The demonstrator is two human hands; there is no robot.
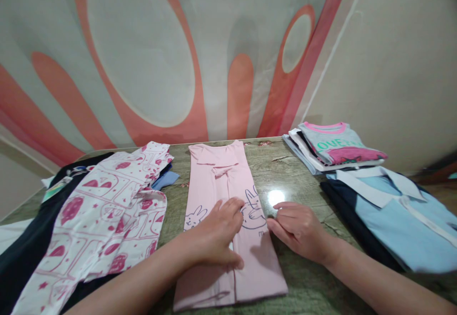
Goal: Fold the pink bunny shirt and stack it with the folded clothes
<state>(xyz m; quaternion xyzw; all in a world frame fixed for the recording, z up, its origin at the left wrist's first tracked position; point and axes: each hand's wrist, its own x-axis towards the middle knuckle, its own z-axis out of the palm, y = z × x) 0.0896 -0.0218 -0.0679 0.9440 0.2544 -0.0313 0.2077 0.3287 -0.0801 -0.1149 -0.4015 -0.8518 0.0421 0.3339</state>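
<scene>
A pink shirt point(259, 262) with line-drawn rabbits lies folded into a long strip in the middle of the table, its sides turned inward. My left hand point(221, 231) rests on it near the centre, palm down, thumb apart from the fingers. Just off the shirt's right edge is my right hand point(300, 229), fingers curled in and the thumb tip at the fabric's border. Nothing shows in its fingers.
On the left, a white garment with pink prints point(107, 215) lies over dark clothing point(24, 258). A folded stack topped by a grey and pink shirt point(332, 139) stands back right. Nearer is a light blue collared shirt point(403, 220). A wall with orange shapes point(241, 96) rises behind the table.
</scene>
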